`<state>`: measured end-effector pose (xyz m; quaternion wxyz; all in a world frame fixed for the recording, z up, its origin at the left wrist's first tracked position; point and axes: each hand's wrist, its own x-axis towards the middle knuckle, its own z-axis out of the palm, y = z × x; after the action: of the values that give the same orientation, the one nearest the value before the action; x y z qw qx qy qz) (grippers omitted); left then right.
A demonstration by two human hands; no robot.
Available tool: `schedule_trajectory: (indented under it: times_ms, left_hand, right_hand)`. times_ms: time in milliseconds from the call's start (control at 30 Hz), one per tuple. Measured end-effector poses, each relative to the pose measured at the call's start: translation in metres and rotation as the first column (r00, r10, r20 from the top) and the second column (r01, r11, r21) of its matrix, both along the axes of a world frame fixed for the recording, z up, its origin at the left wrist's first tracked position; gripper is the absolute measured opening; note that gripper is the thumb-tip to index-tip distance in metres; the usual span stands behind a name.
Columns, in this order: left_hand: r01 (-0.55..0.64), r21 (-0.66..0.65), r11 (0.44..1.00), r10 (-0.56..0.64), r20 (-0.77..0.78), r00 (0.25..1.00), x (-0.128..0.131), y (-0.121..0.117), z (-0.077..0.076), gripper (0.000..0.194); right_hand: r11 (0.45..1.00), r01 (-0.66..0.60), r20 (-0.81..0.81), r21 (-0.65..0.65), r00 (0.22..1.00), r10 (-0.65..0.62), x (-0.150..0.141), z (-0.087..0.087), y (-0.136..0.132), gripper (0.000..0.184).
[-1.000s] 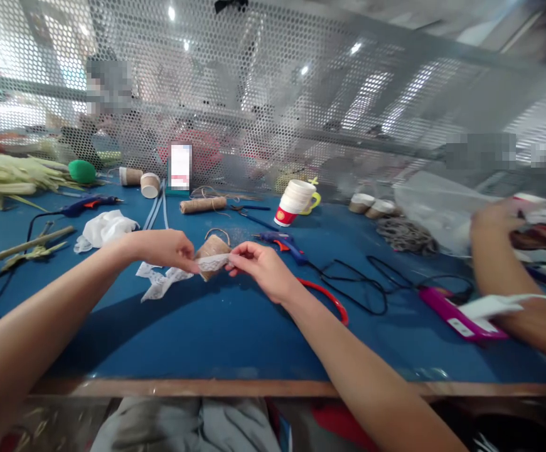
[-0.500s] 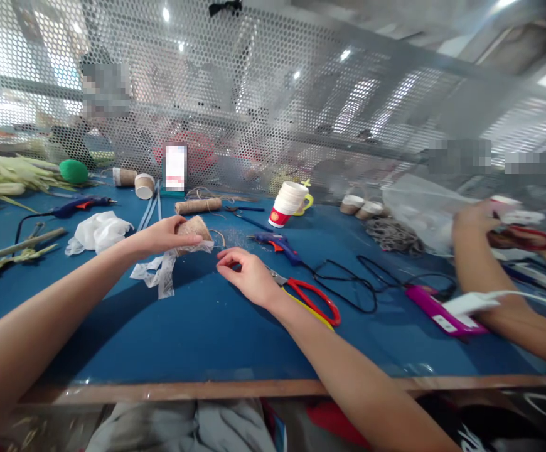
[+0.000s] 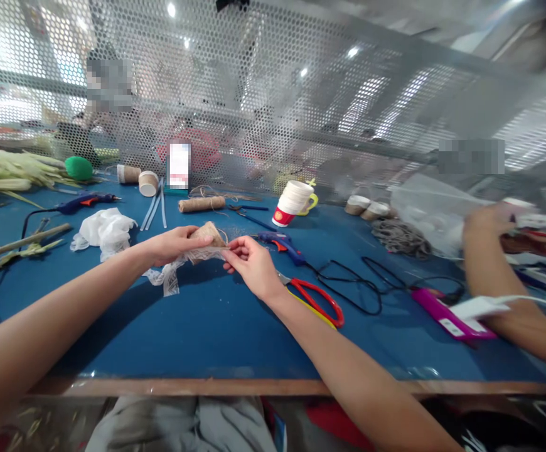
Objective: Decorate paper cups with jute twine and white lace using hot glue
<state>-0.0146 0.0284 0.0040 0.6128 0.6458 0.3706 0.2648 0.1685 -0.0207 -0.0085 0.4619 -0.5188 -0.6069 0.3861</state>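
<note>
In the head view, red-and-yellow scissors (image 3: pixel 319 300) are lying just beside the right hand (image 3: pixel 250 262), and a blue glue gun (image 3: pixel 286 245) is resting beyond it. A heap of white lace (image 3: pixel 104 227) is sitting behind the left forearm, a roll of twine (image 3: pixel 201 204) is lying farther back, and a co-worker's arm (image 3: pixel 482 270) is reaching in at the far right. The left hand (image 3: pixel 175 243) is gripping a twine-wrapped piece (image 3: pixel 211 232) over the middle of the blue table (image 3: pixel 198 345) — it is leaning, its long axis unclear under the fingers. A lace strip (image 3: pixel 206 253) is running sideways along its near side; the right hand is pinching its right end — fingertips nearly together. A red-banded cup (image 3: pixel 283 213) is showing a round emblem, too small to read.
</note>
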Motion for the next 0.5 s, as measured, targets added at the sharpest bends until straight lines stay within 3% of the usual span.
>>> schedule_trajectory:
  times_ms: [100,233,367,433,500]
  left_hand:
    - [-0.061,-0.058,0.996,0.068,0.111,0.992,0.000,0.002,-0.001,0.040]
    - [-0.186,-0.105,0.977,0.202,0.171,0.964,-0.002,0.007,0.000,0.041]
    - [-0.288,-0.145,0.947,0.310,0.161,0.937,-0.006,0.014,-0.001,0.042]
    - [-0.329,-0.160,0.931,0.353,0.155,0.923,-0.007,0.016,-0.001,0.040]
    - [-0.367,-0.161,0.916,0.391,0.154,0.907,-0.007,0.017,0.000,0.039]
  right_hand:
    - [1.000,-0.014,0.007,-0.009,1.000,0.014,0.001,0.004,-0.004,0.018]
    - [0.991,-0.072,0.044,-0.117,0.996,0.078,0.000,0.006,-0.010,0.013]
    - [0.953,-0.137,0.260,-0.269,0.943,0.209,0.004,0.007,-0.013,0.015]
    - [0.968,-0.099,0.442,-0.229,0.876,0.194,0.014,0.014,-0.009,0.018]
    - [0.998,0.019,0.612,-0.060,0.791,0.021,0.030,0.024,-0.001,0.023]
